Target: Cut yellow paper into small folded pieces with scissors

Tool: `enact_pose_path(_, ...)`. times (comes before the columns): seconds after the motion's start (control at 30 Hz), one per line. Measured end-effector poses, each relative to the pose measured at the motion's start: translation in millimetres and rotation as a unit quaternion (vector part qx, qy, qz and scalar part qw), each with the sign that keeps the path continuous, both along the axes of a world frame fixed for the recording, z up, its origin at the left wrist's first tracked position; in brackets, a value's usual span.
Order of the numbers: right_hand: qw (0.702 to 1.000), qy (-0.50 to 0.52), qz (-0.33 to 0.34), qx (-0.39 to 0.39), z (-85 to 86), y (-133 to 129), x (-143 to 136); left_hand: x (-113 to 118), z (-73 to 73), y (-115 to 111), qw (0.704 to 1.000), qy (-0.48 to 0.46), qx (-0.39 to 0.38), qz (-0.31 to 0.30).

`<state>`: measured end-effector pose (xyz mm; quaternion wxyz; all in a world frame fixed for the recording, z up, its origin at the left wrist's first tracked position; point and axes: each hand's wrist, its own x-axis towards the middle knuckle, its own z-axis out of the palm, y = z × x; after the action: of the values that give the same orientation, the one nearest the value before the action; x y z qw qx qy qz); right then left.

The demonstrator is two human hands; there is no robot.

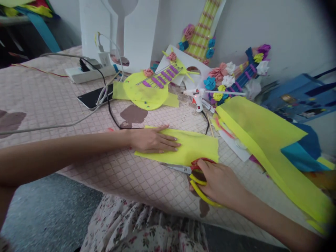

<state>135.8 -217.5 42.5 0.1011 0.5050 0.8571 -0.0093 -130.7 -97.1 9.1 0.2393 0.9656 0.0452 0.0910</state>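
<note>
A rectangular piece of yellow crepe paper [196,145] lies on the table in front of me. Flat on its left half rests my left hand [154,140], fingers stretched out and palm down. My right hand [219,180] grips scissors [183,169] with one red and one yellow handle, at the paper's lower right edge. The blades point left along that edge and look nearly closed. Whether they touch the paper I cannot tell.
Behind the paper are a white glue gun [197,99], a yellow paper guitar shape [147,91], a phone [91,98] and a power strip [84,72] with cables. More yellow paper [262,129] spreads at the right, before a blue bag [301,92]. Flower-decorated guitars [244,77] lean on the wall.
</note>
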Motion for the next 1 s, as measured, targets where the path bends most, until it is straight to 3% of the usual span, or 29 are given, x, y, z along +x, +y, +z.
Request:
enact_pose_path(0.4,0.999,0.004,0.023,0.043,-0.6,0.8,2.3,0.5,-0.5,0.2,1.0,0.021,-0.01,0.007)
enact_pose_path(0.53,0.999,0.014,0.011,0.034,0.0,1.4,-1.4,-0.3,-1.5,0.3,1.0,-0.013,0.0,0.002)
enact_pose_path(1.0,0.999,-0.015,0.034,0.017,1.1,4.8,-11.6,0.4,1.3,-0.7,0.999,0.041,-0.012,0.009)
